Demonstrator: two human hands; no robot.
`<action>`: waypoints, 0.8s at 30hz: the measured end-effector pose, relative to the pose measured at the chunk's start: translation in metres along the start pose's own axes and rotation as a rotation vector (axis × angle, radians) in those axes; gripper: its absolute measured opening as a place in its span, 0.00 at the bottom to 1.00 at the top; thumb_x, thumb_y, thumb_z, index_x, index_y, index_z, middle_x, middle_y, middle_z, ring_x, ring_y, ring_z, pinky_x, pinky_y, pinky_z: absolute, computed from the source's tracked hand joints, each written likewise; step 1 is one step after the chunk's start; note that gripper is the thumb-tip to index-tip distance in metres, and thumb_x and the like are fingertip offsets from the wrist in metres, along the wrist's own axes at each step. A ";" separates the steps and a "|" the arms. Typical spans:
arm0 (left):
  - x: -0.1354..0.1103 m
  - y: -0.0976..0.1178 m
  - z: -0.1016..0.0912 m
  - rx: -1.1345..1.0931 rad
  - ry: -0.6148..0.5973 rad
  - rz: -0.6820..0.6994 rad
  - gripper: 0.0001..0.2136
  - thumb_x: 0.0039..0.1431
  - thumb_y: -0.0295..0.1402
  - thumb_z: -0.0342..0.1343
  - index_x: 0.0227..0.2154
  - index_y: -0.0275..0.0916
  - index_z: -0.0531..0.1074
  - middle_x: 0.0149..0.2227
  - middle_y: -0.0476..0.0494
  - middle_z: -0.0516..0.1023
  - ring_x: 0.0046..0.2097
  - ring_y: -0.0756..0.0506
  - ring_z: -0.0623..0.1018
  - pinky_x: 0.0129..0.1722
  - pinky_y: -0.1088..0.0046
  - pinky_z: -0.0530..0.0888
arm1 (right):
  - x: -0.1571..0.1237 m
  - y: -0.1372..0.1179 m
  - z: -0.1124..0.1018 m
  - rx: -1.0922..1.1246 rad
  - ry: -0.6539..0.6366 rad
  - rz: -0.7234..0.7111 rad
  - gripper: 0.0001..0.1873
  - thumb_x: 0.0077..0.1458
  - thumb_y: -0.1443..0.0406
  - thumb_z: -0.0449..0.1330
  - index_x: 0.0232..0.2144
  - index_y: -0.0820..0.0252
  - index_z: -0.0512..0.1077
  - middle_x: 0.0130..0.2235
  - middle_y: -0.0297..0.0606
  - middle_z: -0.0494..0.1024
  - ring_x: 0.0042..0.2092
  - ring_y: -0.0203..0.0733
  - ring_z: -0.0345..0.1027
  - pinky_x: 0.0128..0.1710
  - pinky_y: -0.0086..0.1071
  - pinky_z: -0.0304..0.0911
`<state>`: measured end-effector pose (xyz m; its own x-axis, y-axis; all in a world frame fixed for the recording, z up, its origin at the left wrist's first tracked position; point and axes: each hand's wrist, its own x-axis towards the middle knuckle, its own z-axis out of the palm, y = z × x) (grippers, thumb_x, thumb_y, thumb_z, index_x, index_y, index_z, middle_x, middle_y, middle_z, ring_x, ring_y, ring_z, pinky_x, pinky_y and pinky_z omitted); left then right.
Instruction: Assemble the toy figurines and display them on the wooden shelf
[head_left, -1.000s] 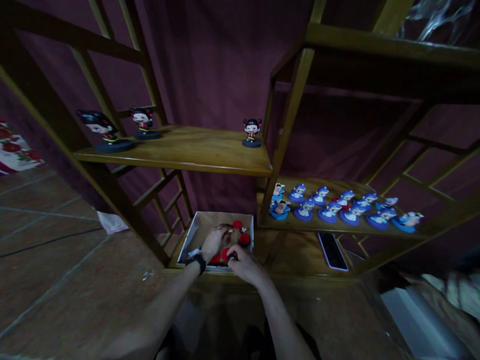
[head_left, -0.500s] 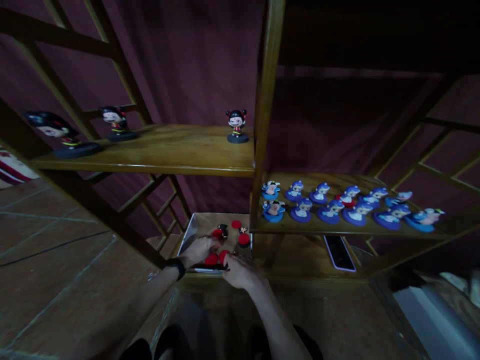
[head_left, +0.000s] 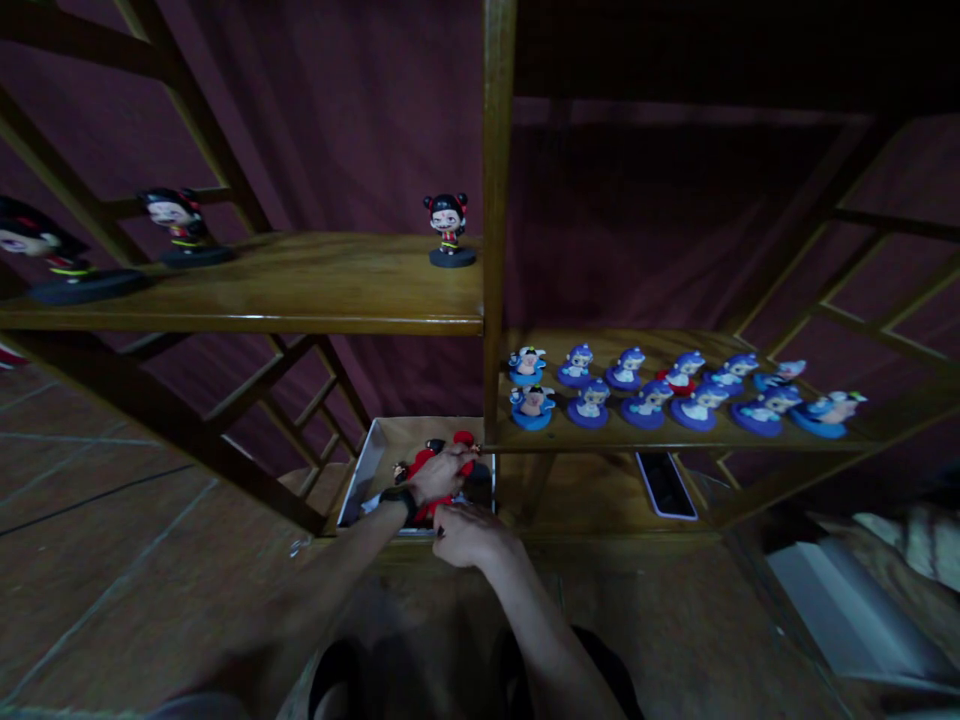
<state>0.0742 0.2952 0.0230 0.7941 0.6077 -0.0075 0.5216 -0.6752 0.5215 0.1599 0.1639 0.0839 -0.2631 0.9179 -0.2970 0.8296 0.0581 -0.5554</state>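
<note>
An open shallow box [head_left: 354,480] stands on the lowest shelf at left, with several small red and black figurines [head_left: 463,439] lying in it. My left hand [head_left: 441,475], a dark band at its wrist, reaches across the box with fingers stretched over the red pieces, hiding some of them. By the box's front edge is my right hand [head_left: 472,535]. Its fingers are curled close to a red piece [head_left: 429,508]; a small dark bit shows at the fingertips, but what they hold is hidden.
Above the box, black-haired figurines on dark bases [head_left: 448,230] stand on a wooden shelf [head_left: 322,285]. Several purple and blue figurines [head_left: 589,405] fill the right shelf. A phone [head_left: 666,485] lies beneath them. A wooden post [head_left: 496,200] divides the shelves. A grey box [head_left: 855,610] is at lower right.
My left hand has moved right and farther over the red pieces, which have shifted within the box. My right hand stays near the front edge. The whole view has shifted slightly.
</note>
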 end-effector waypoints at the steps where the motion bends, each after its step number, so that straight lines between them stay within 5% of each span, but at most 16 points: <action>1: -0.008 -0.005 -0.004 0.010 0.036 -0.035 0.19 0.46 0.27 0.54 0.45 0.42 0.70 0.49 0.40 0.71 0.50 0.42 0.70 0.51 0.66 0.64 | 0.000 0.000 0.000 0.005 -0.004 -0.005 0.15 0.44 0.68 0.52 0.38 0.59 0.68 0.44 0.43 0.74 0.47 0.44 0.66 0.43 0.35 0.59; 4: -0.032 -0.019 -0.017 -0.108 0.177 -0.123 0.17 0.48 0.32 0.54 0.44 0.41 0.71 0.50 0.40 0.71 0.50 0.41 0.70 0.51 0.66 0.64 | -0.001 0.002 -0.001 0.017 -0.011 -0.002 0.15 0.44 0.68 0.52 0.38 0.58 0.68 0.44 0.42 0.74 0.47 0.44 0.66 0.42 0.34 0.59; 8: -0.051 -0.027 -0.026 -0.542 0.350 -0.247 0.23 0.46 0.40 0.56 0.47 0.37 0.68 0.45 0.40 0.75 0.47 0.42 0.73 0.47 0.65 0.69 | -0.002 0.011 -0.005 0.051 0.014 0.013 0.13 0.45 0.67 0.53 0.36 0.54 0.69 0.43 0.37 0.74 0.45 0.42 0.66 0.40 0.32 0.59; 14: -0.056 -0.043 -0.025 -0.678 0.621 -0.391 0.24 0.45 0.43 0.57 0.43 0.32 0.70 0.39 0.37 0.77 0.38 0.43 0.76 0.38 0.66 0.72 | 0.000 0.026 -0.019 0.163 0.309 0.114 0.14 0.49 0.66 0.50 0.41 0.51 0.65 0.40 0.34 0.74 0.40 0.38 0.67 0.36 0.29 0.57; 24: -0.127 -0.070 -0.044 -0.091 0.380 -0.387 0.13 0.51 0.35 0.50 0.37 0.38 0.75 0.35 0.44 0.79 0.35 0.45 0.76 0.36 0.73 0.70 | 0.015 0.043 -0.022 0.449 0.481 0.192 0.14 0.50 0.62 0.49 0.40 0.53 0.67 0.35 0.34 0.73 0.34 0.38 0.66 0.33 0.29 0.58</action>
<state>-0.0770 0.2837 0.0250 0.3719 0.9243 0.0865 0.7107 -0.3434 0.6140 0.2024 0.1892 0.0731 0.2030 0.9739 -0.1019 0.5276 -0.1964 -0.8265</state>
